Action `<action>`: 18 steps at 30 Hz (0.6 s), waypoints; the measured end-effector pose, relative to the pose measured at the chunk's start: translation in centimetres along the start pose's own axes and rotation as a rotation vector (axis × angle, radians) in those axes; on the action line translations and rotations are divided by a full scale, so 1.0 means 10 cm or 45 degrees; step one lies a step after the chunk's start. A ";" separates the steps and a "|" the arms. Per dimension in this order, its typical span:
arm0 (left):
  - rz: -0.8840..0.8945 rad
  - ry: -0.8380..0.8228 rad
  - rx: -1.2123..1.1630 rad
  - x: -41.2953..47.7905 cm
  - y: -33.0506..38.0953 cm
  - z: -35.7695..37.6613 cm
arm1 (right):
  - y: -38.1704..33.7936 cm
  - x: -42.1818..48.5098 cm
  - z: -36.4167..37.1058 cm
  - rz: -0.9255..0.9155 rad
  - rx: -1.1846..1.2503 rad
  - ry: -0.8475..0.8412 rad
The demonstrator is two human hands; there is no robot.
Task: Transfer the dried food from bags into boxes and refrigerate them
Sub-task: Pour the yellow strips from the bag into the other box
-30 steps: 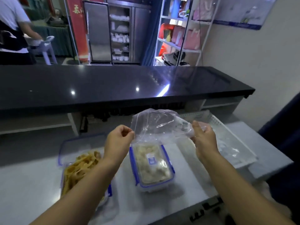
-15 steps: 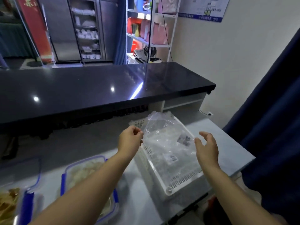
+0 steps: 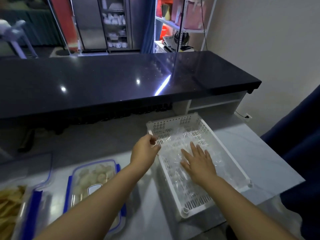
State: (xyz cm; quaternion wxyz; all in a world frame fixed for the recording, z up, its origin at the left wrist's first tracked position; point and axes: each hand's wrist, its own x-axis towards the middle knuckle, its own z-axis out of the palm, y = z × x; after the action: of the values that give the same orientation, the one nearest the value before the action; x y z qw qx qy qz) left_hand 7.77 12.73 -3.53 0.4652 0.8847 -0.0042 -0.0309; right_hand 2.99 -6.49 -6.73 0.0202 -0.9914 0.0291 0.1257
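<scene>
An empty clear plastic bag (image 3: 180, 135) lies in a white slotted basket (image 3: 231, 154) on the pale table. My right hand (image 3: 199, 161) lies flat on the bag with fingers spread, holding nothing. At the basket's left rim, my left hand (image 3: 145, 150) has its fingers pinched on the bag's edge. To the left stands a blue-clipped box of pale dried pieces (image 3: 94, 177), partly covered by my left forearm. A second box with yellow dried strips (image 3: 10, 203) sits at the far left edge of view.
A long black counter (image 3: 121, 84) rises behind the table, with a white shelf (image 3: 214, 104) under its right end. A dark blue curtain (image 3: 301, 135) hangs on the right, past the table's edge. A clear lid (image 3: 26, 163) lies behind the yellow-strip box.
The view swung right from the boxes to the basket. Both hands carried the empty bag down into the basket, and my right hand let go and flattened on it.
</scene>
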 end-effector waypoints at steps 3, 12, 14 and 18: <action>0.023 -0.007 0.020 -0.03 -0.06 -0.09 | -0.04 0.03 0.05 -0.010 -0.016 -0.041; 0.111 0.071 0.051 -0.29 -0.26 -0.65 | -0.24 -0.06 -0.16 0.037 0.430 0.791; 0.125 0.055 0.110 -0.37 -0.30 -0.78 | -0.35 -0.08 -0.28 -0.002 0.482 0.930; 0.141 0.117 0.155 -0.56 -0.48 -1.28 | -0.91 -0.11 -0.49 -0.337 0.553 1.044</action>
State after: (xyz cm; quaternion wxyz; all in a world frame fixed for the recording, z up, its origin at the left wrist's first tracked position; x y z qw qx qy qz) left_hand 2.81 26.17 -0.01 0.4114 0.9101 -0.0336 0.0359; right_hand 3.71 2.41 -1.44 0.2294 -0.9274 -0.0661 -0.2881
